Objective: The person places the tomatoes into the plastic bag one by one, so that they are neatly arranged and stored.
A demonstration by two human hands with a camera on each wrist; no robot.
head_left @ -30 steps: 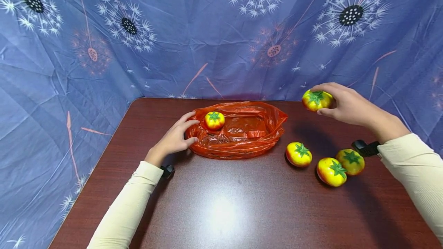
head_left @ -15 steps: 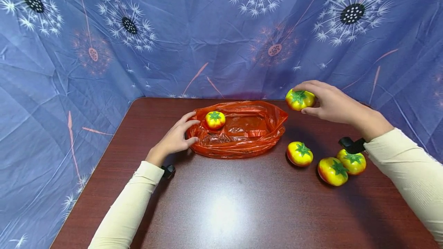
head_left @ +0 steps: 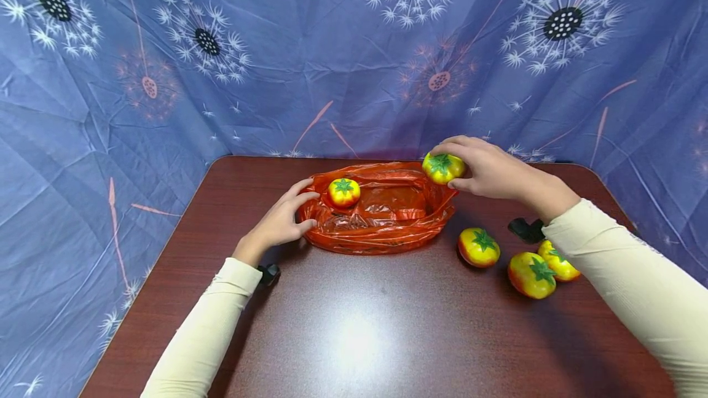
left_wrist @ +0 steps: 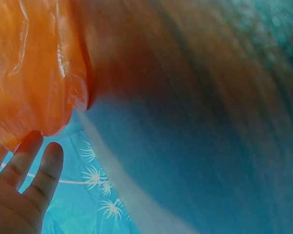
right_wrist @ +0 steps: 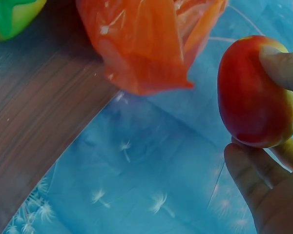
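A strong white glare (head_left: 354,346) lies on the brown wood-grain table (head_left: 409,300); soft shadow (head_left: 578,343) falls below my right sleeve (head_left: 625,281); my left wrist view is mostly blurred.

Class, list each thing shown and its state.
Red plastic bag: mouth open, sides crumpled.
Fruit in bag: leafy top up.
Held fruit: lifted off the table.
Right hand: gripping the held fruit.
Left hand: fingers spread at the bag's side.
Loose fruit nearest the bag: on the table, unheld.
Front loose fruit: on the table, unheld.
Back loose fruit: partly hidden by the right sleeve.
Patterned cloth: hanging, creased.
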